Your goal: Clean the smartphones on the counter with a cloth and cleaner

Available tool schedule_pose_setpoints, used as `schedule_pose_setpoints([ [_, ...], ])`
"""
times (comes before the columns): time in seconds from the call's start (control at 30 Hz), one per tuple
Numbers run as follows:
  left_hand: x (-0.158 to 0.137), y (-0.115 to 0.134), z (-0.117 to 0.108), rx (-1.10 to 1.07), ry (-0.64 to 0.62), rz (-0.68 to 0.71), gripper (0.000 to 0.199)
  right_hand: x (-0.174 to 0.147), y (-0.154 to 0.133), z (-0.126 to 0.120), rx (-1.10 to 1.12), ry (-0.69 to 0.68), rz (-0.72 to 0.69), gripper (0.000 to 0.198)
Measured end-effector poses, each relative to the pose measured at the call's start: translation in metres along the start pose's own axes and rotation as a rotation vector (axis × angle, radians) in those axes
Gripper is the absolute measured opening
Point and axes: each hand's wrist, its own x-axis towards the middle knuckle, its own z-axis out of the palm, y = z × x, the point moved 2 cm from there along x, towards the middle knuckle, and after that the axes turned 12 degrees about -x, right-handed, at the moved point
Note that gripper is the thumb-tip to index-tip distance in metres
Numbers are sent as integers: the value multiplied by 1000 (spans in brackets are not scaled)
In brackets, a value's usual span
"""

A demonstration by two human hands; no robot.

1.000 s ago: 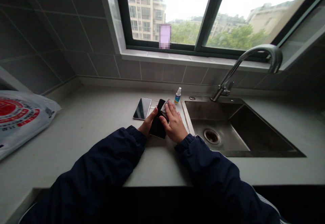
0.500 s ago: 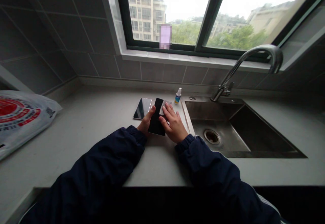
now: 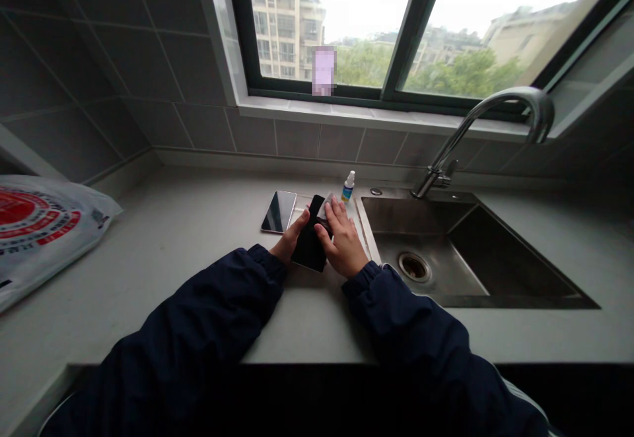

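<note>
Head view: what does the left hand (image 3: 288,239) have?

"A black phone (image 3: 308,252). The thumb lies along its left edge and the hand is closed around that side; the fingers beneath are mostly hidden. The phone is tilted, dark face up, above the counter (image 3: 198,209). I can't tell whether its lower end touches down."

And the right hand (image 3: 345,247)?

"Loosely bent, fingers close together and stretched forward, thumb apart from them. It has hold of a pale cloth (image 3: 324,206) under the fingers, at the upper right part of the phone. How firmly it grips, I can't tell."

What's around them?

"A second phone (image 3: 279,211) lies flat just beyond the left hand, its screen reflecting light. Past the right fingertips a small bottle (image 3: 347,189) stands upright, white at the top with a blue and yellow label, near the corner of the sink (image 3: 436,216)."

Farther out?

"The faucet (image 3: 458,133) arches at the back of the sink. A plastic bag (image 3: 59,219) with red print sits well apart, at the far left. Behind everything is a window (image 3: 366,90), with a blurred purple patch (image 3: 324,70) low on it."
</note>
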Motion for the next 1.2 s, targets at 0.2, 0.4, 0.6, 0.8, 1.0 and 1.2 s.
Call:
schedule_pose_setpoints([
  [0.2, 2, -1, -4, 22, -39, 4, 58, 0, 0, 0, -10, -16, 6, 63],
  [0.4, 5, -1, -11, 39, -114, -13, 59, 0, 0, 0, -25, -34, 11, 65],
  [0.6, 5, -2, -8, 22, -132, 1, 57, 1, 0, 0, -30, -43, 10, 66],
  [0.8, 5, -2, -6, 8, -102, 23, 56, 0, 1, 1, -23, -40, 6, 66],
  [1.0, 4, -2, -5, 2, -82, 10, 56, 0, 1, 2, -17, -43, 5, 66],
  [1.2, 4, -3, -5, -6, -90, 13, 59, 0, 2, 2, 2, -54, -3, 66],
])
